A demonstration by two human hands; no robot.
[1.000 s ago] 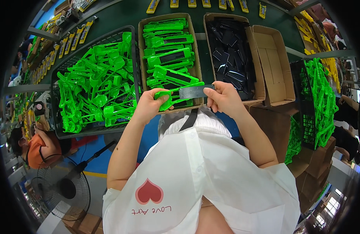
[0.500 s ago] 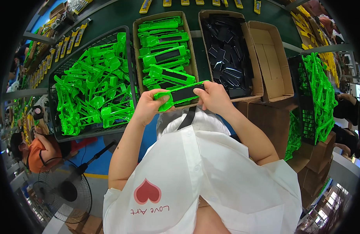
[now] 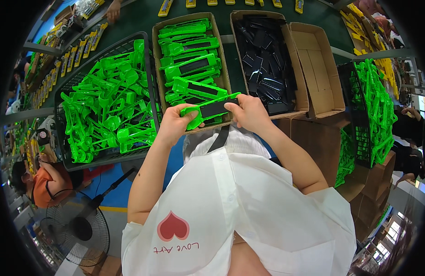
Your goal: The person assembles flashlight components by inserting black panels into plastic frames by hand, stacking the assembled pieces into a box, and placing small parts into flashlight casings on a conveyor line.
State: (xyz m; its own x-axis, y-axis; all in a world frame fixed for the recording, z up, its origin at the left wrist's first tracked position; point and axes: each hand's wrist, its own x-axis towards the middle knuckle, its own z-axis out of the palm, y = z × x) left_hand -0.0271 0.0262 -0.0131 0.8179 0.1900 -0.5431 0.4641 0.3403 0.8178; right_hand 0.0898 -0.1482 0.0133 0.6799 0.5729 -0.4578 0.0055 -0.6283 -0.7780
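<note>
Between my hands is a green plastic frame (image 3: 194, 120) with a dark flat panel (image 3: 213, 108) lying in it. My left hand (image 3: 174, 123) pinches its wider left end, thumb on top. My right hand (image 3: 250, 112) grips the other end, its thumb pressed on the panel. Just beyond, a cardboard box (image 3: 227, 76) holds green frames fitted with dark panels. To its right, loose shiny black panels (image 3: 265, 62) fill another cardboard box (image 3: 299, 69). At left, a black crate (image 3: 152, 64) is heaped with green plastic parts (image 3: 112, 96).
A flattened-looking open carton (image 3: 316, 69) stands beside the panel box. Farther right, a black crate (image 3: 362, 115) carries more green parts. A standing fan (image 3: 81, 227) is at lower left, near a person in orange (image 3: 50, 181). Yellow pieces (image 3: 230, 2) line the green table's far side.
The view has shifted slightly, with the boxes a little farther left. My hands keep the same hold on the green frame. A co-worker's hand now shows at the far upper left.
</note>
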